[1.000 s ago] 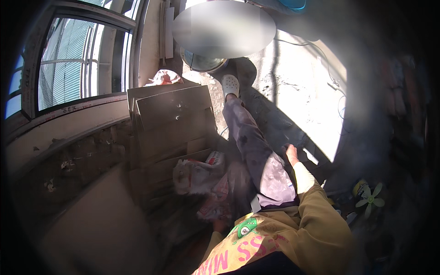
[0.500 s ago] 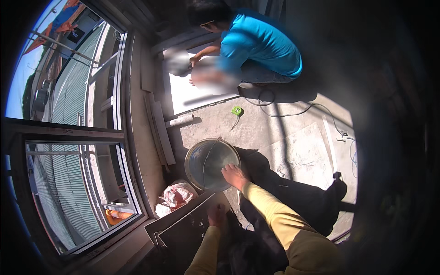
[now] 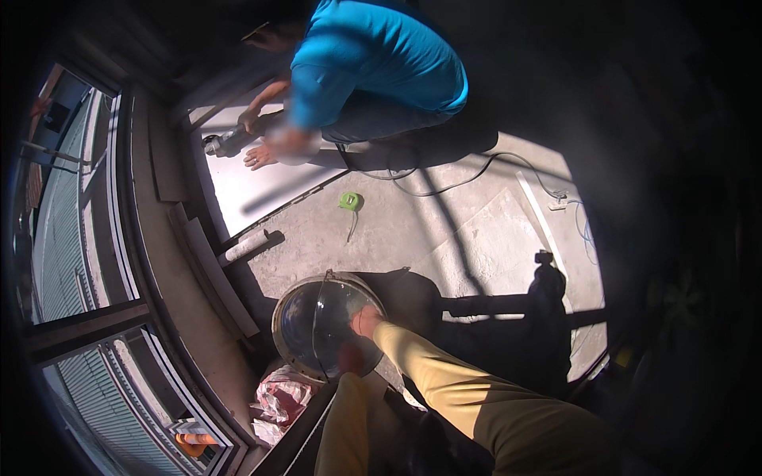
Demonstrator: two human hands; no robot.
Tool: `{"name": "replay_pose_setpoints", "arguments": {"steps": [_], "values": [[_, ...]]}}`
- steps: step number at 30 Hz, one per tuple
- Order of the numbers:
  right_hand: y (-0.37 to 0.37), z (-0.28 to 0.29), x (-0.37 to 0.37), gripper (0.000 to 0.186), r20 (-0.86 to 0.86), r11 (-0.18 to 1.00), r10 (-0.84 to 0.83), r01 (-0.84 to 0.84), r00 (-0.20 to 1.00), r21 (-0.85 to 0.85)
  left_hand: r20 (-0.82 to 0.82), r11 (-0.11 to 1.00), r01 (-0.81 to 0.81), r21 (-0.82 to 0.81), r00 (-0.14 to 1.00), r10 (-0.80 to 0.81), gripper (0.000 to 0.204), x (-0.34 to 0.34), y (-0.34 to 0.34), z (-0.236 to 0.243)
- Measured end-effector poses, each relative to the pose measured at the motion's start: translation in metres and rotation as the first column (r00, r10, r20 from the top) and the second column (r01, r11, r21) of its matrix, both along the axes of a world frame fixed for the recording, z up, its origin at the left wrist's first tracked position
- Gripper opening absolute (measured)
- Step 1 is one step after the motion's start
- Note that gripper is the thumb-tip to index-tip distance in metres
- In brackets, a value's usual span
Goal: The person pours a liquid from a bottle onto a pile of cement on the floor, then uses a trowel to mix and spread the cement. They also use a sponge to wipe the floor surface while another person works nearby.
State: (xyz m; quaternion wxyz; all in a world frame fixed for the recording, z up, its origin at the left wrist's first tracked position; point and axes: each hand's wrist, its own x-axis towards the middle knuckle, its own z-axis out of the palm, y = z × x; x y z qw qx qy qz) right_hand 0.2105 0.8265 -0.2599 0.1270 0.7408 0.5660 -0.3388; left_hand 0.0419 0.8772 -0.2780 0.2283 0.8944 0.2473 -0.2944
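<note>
A round bucket [image 3: 279,321] with water-like liquid inside stands on the floor in front of me. Its thin wire handle [image 3: 319,305] crosses over the opening. My right hand [image 3: 366,320] reaches over the right rim into the bucket, its fingertips hard to make out. At the near side, in shade, my left hand [image 3: 351,358] is also over the bucket's mouth. Its fingers are dark and blurred. No object shows in either hand.
A crouching person in a blue shirt [image 3: 381,63] holds a power tool [image 3: 226,143] on a white board [image 3: 238,186]. A green tape measure [image 3: 349,201], a pale tube [image 3: 244,247] and a dark cable [image 3: 452,189] lie on the floor. Crumpled sacks [image 3: 284,394] sit beside the bucket.
My left hand has left the dark panels near me and come to the bucket. My right hand has gone from the rim further into it. The view has shifted.
</note>
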Motion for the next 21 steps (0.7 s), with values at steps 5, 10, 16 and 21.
{"name": "replay_pose_setpoints", "arguments": {"steps": [5,10,16,21], "values": [[-0.002,0.003,-0.001,0.029,-0.088,0.999,0.039,-0.041,0.995,-0.014,-0.158,0.960,-0.279,0.034,0.947,0.281,0.029,-0.004,-0.011,-0.013],[0.006,0.013,0.005,0.032,-0.185,0.948,-0.267,0.224,0.946,-0.224,0.108,0.998,-0.047,-0.028,0.993,0.050,0.029,-0.024,-0.006,-0.035],[-0.004,0.037,0.003,0.032,-0.171,0.991,-0.122,0.109,0.978,-0.083,0.226,0.982,0.104,0.158,0.964,-0.139,0.021,-0.042,-0.006,-0.036],[-0.049,0.071,-0.025,0.025,0.162,0.987,0.026,-0.051,0.986,0.149,0.064,0.911,0.410,0.053,0.909,-0.413,0.019,-0.033,0.010,0.045]]}}
